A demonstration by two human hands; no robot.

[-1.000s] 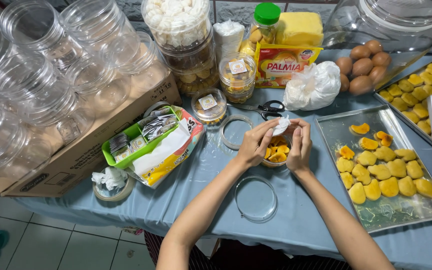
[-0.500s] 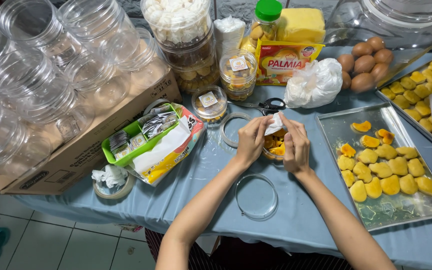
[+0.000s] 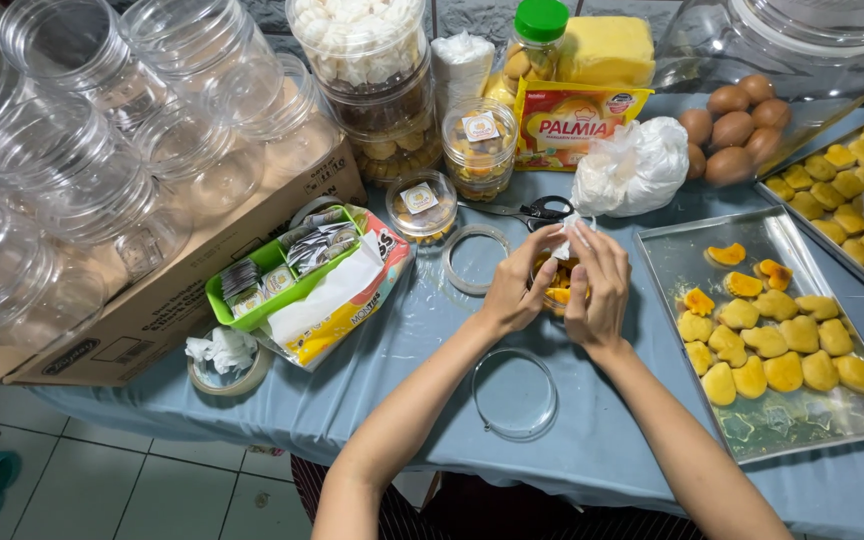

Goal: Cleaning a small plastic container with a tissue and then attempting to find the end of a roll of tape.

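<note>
- The left hand (image 3: 514,290) and right hand (image 3: 597,290) cup a small clear jar (image 3: 558,288) near the middle of the table (image 3: 402,400).
- Fingers of both hands pinch a white tissue (image 3: 570,232) at the jar's mouth.
- The jar already holds yellow cookies; its lid (image 3: 514,394) lies off, near the front edge.
- More cookies wait on the tray (image 3: 802,420) to the right.

The bench (image 3: 402,420), under a blue cloth, carries a cardboard box (image 3: 182,290), a green basket (image 3: 277,270), scissors (image 3: 532,211), a clear lid (image 3: 514,394), a tape roll (image 3: 224,375), eggs (image 3: 732,130), a white bag (image 3: 632,165) and a cookie tray (image 3: 672,260).
</note>
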